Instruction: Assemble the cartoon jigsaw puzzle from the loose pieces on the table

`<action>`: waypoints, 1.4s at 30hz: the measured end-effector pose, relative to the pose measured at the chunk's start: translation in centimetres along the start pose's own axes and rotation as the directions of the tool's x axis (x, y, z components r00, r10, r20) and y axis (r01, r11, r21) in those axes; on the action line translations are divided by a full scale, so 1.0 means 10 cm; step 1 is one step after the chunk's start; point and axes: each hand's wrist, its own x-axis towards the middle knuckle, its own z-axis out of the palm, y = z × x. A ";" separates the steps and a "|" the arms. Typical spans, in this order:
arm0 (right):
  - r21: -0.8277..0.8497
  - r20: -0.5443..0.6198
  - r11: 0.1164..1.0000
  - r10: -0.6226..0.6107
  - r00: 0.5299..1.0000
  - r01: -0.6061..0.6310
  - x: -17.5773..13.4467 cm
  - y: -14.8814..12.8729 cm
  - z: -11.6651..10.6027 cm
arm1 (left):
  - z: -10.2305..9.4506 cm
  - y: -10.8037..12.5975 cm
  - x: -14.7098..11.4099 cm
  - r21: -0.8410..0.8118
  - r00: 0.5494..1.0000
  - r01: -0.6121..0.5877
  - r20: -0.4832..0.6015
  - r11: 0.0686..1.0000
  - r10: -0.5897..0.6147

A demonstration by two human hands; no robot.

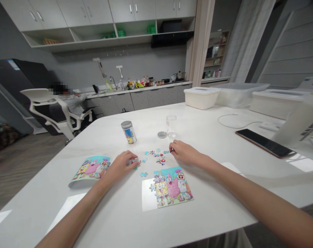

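A partly joined jigsaw puzzle [173,187] with cartoon figures lies flat in front of me, its left edge ragged. Loose puzzle pieces [160,161] are scattered behind it, and a single blue piece [143,174] rests off its upper left corner. My left hand [122,162] is low over a few pieces at the left of the scatter, thumb and fingers apart. At the right end, my right hand [181,150] has its fingers curled down and pinched at a small dark-edged puzzle piece, mostly hidden. A curled picture sheet [90,167] with the same cartoon lies left of my left forearm.
Behind the pieces stand a printed can [129,132], a clear jar [171,126] and a metal lid [162,134]. To the right are a phone [265,142], a white cable [239,122] and plastic bins [201,97]. A person sits in a white chair [57,110] at far left.
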 end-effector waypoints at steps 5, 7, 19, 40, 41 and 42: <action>-0.012 0.008 1.000 0.000 1.000 0.000 -0.01 -0.03 -0.02 | 0.02 0.03 0.02 -0.070 1.000 0.007 0.028 0.998 -0.005; -0.019 0.006 1.000 -0.003 1.000 0.003 -0.01 -0.03 -0.02 | 0.01 0.05 0.02 -0.154 1.000 0.021 0.024 0.988 -0.018; 0.172 0.053 0.938 -0.316 0.947 0.303 -0.06 -0.17 -0.25 | -0.08 0.67 -0.28 -0.562 0.925 0.051 0.338 0.825 0.173; 0.452 0.425 0.775 -0.623 0.656 0.443 -0.25 -0.61 -0.19 | 0.00 0.90 -0.43 -0.471 0.910 -0.066 0.332 0.880 0.246; 0.450 0.429 0.776 -0.622 0.655 0.442 -0.24 -0.61 -0.19 | -0.01 0.89 -0.44 -0.436 0.912 -0.121 0.306 0.892 0.273; 0.447 0.432 0.780 -0.618 0.657 0.439 -0.24 -0.61 -0.18 | -0.03 0.88 -0.44 -0.379 0.909 -0.201 0.272 0.903 0.317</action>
